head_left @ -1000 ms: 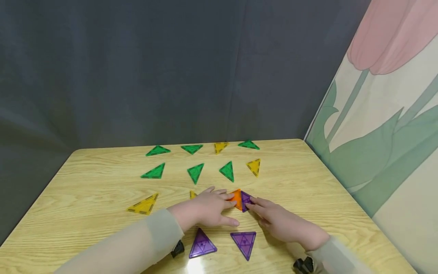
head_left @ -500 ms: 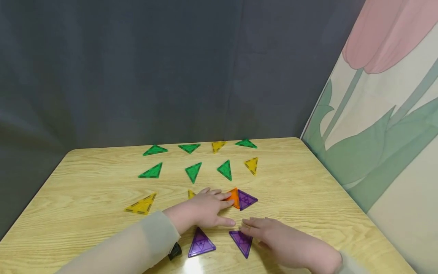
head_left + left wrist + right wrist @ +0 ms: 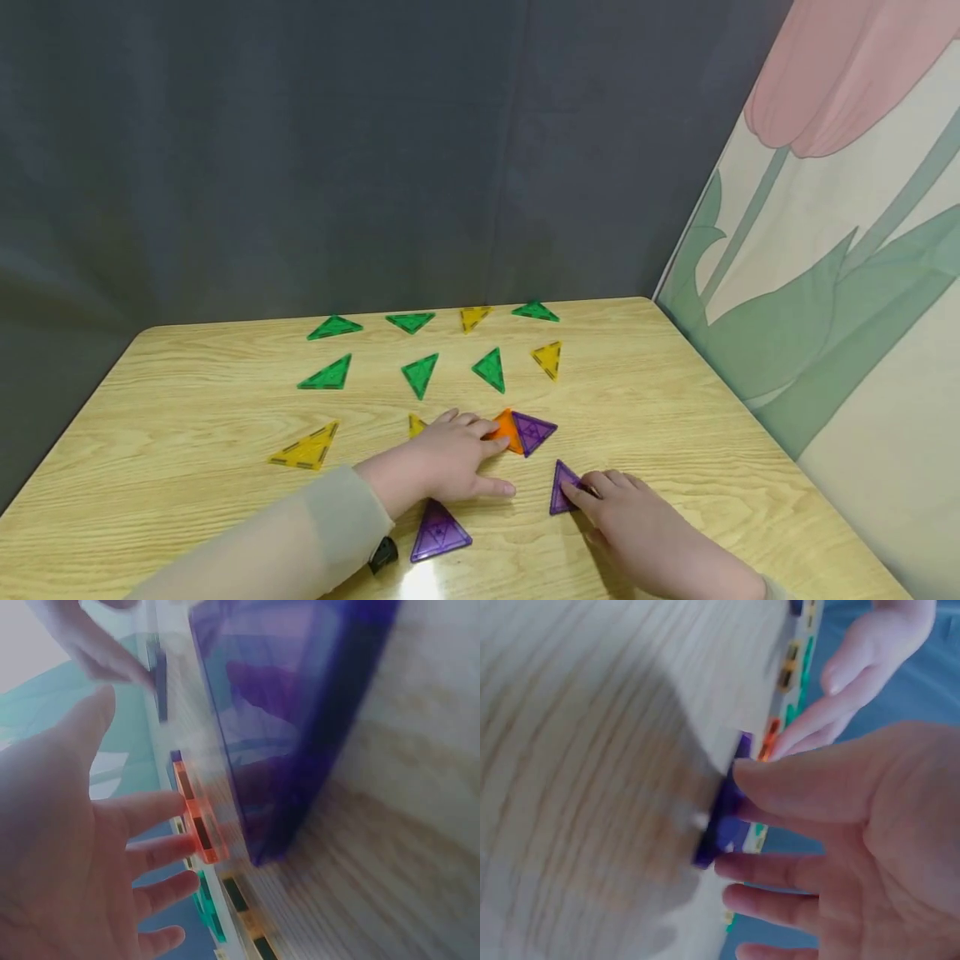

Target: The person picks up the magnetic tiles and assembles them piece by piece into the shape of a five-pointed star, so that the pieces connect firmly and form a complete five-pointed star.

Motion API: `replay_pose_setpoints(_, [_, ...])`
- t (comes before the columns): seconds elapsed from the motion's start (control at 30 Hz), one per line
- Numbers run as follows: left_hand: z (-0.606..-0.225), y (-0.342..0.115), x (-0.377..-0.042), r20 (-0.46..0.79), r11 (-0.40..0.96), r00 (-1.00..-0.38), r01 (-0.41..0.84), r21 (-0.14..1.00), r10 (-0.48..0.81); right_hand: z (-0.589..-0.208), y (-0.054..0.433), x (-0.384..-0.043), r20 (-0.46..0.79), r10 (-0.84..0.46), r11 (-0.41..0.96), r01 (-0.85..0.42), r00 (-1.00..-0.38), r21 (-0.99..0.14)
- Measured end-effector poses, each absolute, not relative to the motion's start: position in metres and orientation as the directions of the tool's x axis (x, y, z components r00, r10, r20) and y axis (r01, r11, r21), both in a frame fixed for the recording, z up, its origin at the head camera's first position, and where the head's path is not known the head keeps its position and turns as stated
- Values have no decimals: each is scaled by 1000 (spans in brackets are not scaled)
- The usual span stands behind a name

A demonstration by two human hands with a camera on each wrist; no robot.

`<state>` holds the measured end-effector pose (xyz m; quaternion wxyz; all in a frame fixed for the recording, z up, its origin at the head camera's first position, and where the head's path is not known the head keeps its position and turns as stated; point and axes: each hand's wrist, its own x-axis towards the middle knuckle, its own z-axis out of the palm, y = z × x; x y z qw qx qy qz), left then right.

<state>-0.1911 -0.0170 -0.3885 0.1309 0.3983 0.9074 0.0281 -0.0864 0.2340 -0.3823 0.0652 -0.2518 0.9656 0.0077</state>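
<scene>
We've got a light wood-grain table (image 3: 187,417), left hand (image 3: 453,457) over it with fingers straight and spread, right hand (image 3: 637,521) narrowed to a thumb-and-finger pinch. That pinch holds a translucent purple plastic triangle tile (image 3: 562,488) by its right side, tile sticking out left of our fingertips, near but apart from the left thumb. Left index and middle fingertips touch a translucent orange plastic triangle tile (image 3: 509,428), partly hidden, its right edge against a second translucent purple plastic triangle tile (image 3: 534,432).

Head view faces forward and down; close wrist views share the orange tile (image 3: 202,817).
</scene>
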Motion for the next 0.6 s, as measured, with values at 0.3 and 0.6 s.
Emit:
replay_pose_setpoints(0.3, [-387, -13, -179, -203, 668, -639, 733, 132, 742, -394, 231, -110, 28, -434, 901, -434, -901, 5])
replay_pose_setpoints(0.6, [-385, -25, -173, -202, 645, -612, 731, 224, 764, -394, 219, -121, -84, -373, 927, -367, -924, -80])
